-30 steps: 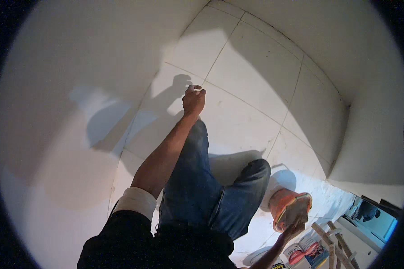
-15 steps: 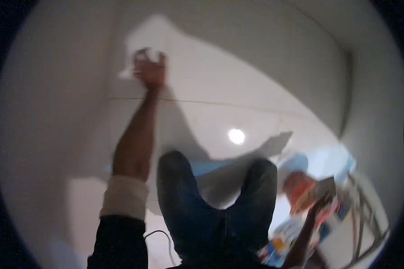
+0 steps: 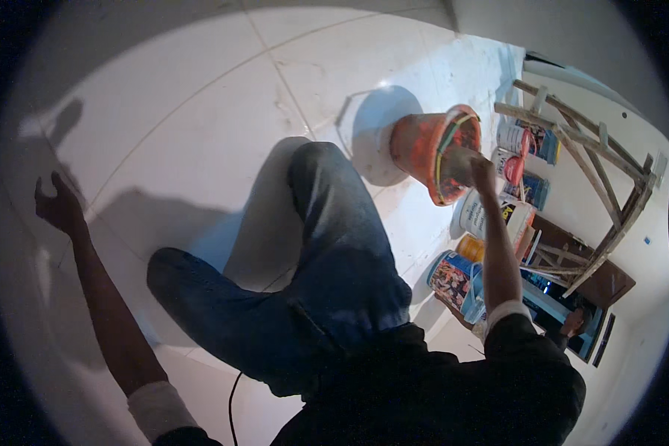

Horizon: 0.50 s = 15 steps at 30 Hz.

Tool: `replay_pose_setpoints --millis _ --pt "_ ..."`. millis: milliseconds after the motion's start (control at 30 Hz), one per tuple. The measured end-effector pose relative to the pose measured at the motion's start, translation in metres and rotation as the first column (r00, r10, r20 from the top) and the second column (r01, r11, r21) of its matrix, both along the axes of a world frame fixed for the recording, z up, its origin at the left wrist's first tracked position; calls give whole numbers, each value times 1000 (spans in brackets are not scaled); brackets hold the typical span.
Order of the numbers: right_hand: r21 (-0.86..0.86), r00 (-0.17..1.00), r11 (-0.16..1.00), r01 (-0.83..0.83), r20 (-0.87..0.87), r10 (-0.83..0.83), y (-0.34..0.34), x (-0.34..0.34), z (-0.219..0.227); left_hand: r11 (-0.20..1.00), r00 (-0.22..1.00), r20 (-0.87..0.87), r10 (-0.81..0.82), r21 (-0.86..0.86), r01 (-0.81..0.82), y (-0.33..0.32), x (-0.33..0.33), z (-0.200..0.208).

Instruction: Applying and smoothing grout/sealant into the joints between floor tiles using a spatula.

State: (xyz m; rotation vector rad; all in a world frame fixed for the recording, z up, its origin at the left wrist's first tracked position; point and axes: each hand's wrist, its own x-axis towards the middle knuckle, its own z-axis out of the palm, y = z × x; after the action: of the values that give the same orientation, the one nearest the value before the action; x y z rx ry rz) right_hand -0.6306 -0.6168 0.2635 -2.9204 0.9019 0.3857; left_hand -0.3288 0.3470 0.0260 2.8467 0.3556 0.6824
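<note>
Out at the far left, my left hand [image 3: 61, 207] hovers near the pale surface with its fingers apart and nothing in it. My right hand [image 3: 483, 177] reaches over an orange bucket [image 3: 416, 149] smeared with paint or plaster inside. Its fingers are closed round a flat greyish piece [image 3: 457, 165] that dips into the bucket's mouth. Whether this is a scraper or a sheet, I cannot tell.
My bent knees [image 3: 342, 201] are over the tiled floor [image 3: 201, 111]. Several paint buckets [image 3: 453, 279] stand beyond the orange one. A wooden trestle [image 3: 602, 149] is at the right, and another person [image 3: 574, 322] is farther back. A black cable [image 3: 233, 409] runs below me.
The view has turned to the right, bringing the buckets and trestle into sight. My right hand has carried the flat piece into the orange bucket. My left hand now appears lower and farther left.
</note>
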Motion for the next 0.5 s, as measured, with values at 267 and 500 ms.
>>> replay_pose_setpoints --millis 267,500 --pt "-245 983 964 105 -122 -138 44 46 -108 824 986 -163 21 -556 -110 -155 -143 82" --pt "42 994 996 78 -84 -74 34 29 -102 468 969 -212 128 -849 -247 -176 -175 114"
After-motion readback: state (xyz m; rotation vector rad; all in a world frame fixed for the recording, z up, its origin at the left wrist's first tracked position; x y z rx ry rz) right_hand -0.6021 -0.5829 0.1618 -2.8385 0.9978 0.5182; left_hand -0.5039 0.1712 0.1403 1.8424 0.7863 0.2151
